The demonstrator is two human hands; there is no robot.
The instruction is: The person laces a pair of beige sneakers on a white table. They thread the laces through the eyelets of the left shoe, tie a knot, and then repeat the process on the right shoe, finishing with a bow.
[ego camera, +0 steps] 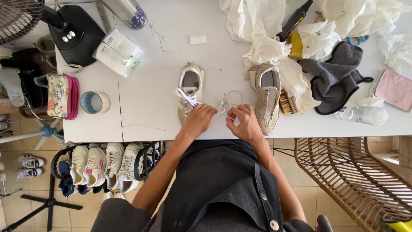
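Two cream sneakers lie on the white table. The left sneaker has a white lace tied in a bow over its tongue; my left hand rests on its toe end with fingers curled on it. My right hand pinches a loose white shoelace that loops on the table between the shoes. The right sneaker has no lace in its eyelets and lies just right of my right hand.
Crumpled white paper, a black marker, a grey cloth, a brush, a clear bottle, a tape roll, a floral pouch, a wipes pack. Below: a rack of sneakers, a wicker chair.
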